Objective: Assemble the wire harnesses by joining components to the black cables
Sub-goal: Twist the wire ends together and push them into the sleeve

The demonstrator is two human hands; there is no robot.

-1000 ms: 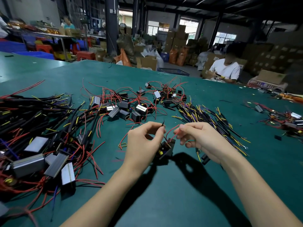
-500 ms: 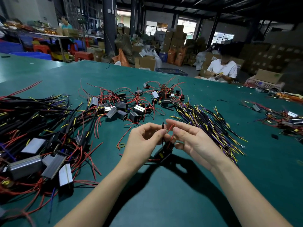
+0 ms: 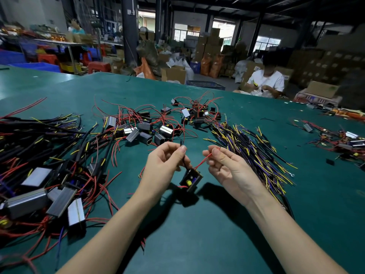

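My left hand (image 3: 165, 164) pinches a thin black wire (image 3: 184, 157) between thumb and fingertips. My right hand (image 3: 227, 165) pinches a red wire (image 3: 203, 161) near its tip. Both wires run down to a small black module (image 3: 191, 179) with a yellow part inside, which hangs just above the green table (image 3: 197, 234) between my hands. A heap of black cables (image 3: 252, 147) with yellow and purple ends lies right of my right hand. Further loose modules with red wires (image 3: 156, 129) lie beyond my hands.
A big pile of black cables, red wires and silver metal boxes (image 3: 41, 175) covers the left of the table. Another small pile (image 3: 343, 139) lies at the far right. A person in a white shirt (image 3: 266, 82) sits beyond the table's far edge, among stacked cardboard boxes.
My hands were together half a second ago and have now drawn apart, spreading the black and red wires. The module has come up into plain view between them.
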